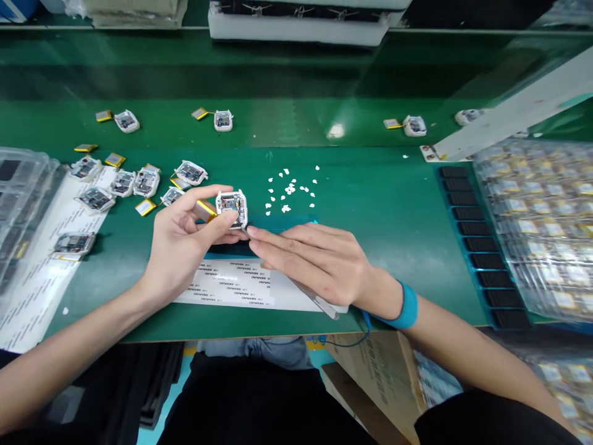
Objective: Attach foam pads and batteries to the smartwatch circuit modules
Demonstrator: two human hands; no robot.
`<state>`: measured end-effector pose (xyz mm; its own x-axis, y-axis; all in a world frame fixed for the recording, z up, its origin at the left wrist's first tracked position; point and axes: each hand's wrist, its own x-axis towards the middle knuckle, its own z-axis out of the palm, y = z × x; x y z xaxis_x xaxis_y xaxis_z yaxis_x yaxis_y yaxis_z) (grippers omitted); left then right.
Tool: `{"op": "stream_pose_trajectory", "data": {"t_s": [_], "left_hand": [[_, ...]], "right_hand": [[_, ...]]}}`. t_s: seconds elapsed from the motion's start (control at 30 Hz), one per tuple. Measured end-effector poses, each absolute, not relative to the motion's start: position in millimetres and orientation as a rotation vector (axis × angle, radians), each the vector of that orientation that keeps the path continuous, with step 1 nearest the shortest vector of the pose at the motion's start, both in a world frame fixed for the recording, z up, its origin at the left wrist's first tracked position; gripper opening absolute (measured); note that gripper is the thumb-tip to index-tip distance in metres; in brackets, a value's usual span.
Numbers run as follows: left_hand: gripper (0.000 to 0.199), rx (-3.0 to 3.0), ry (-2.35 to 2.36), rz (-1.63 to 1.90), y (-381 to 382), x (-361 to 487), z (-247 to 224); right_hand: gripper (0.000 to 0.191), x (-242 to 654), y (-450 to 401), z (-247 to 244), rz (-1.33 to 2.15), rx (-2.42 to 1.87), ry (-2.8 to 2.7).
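Observation:
My left hand grips an open white watch case by its sides, the thumb lying over the lower part of the exposed circuit board. A yellow-edged battery hangs beside the case, next to my left fingers. In my right hand are slim metal tweezers, their tip at the case's lower right corner and their back end showing below the palm. Small white pieces lie scattered on the green mat just beyond my hands. Below them is a white printed sheet.
Several open watch cases with batteries lie at the left, more along the back. A clear compartment box stands far left. At the right are a strip of black blocks, stacked clear trays and a slanted white post. A blue wristband cord hangs over the edge.

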<state>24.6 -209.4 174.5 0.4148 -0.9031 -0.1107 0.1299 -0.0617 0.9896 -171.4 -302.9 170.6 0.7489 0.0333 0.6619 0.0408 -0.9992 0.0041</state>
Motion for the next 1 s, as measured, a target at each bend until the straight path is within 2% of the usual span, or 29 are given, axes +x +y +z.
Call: {"op": "stream_pose_trajectory", "data": {"t_s": [0.1, 0.2, 0.27, 0.33, 0.4, 0.53, 0.6, 0.8, 0.93, 1.0], "left_hand": [[0.036, 1.335, -0.758, -1.021, -209.9, 24.9, 177.0], [0.038, 1.412, -0.952, -0.958, -222.5, 43.4, 182.8], [0.039, 1.574, -1.166, -0.725, -242.0, 70.8, 187.2], [0.033, 1.813, -1.334, -0.286, -266.4, 105.7, 190.6], [0.028, 1.976, -1.416, -0.128, -287.5, 139.6, 192.7], [0.012, 2.064, -1.435, -0.100, -298.5, 185.3, 195.9], [0.010, 2.105, -1.428, -0.109, -294.1, 200.8, 197.6], [0.030, 2.167, -1.316, -0.274, -292.6, 239.2, 194.1], [0.033, 2.115, -1.201, -0.284, -286.6, 239.9, 192.5], [0.036, 2.032, -1.156, -0.294, -282.1, 227.2, 193.3]], "right_hand": [[0.031, -169.7, -307.8, 168.3, -1.221, -2.911, -0.095], [0.029, -168.8, -311.1, 167.9, -1.338, -2.917, -0.084], [0.026, -168.2, -311.6, 168.0, -1.357, -2.939, -0.089], [0.024, -167.8, -310.9, 168.5, -1.327, -2.965, -0.130], [0.024, -167.7, -309.9, 169.4, -1.293, -2.980, -0.187], [0.021, -167.5, -307.7, 171.7, -1.307, -2.981, -0.213], [0.020, -167.1, -306.3, 172.6, -1.328, -2.991, -0.222], [0.022, -166.3, -302.6, 171.4, -1.336, -2.994, -0.288], [0.021, -165.1, -302.0, 169.6, -1.358, -2.997, -0.268], [0.014, -164.2, -301.6, 169.9, -1.363, -2.980, -0.206]]}}
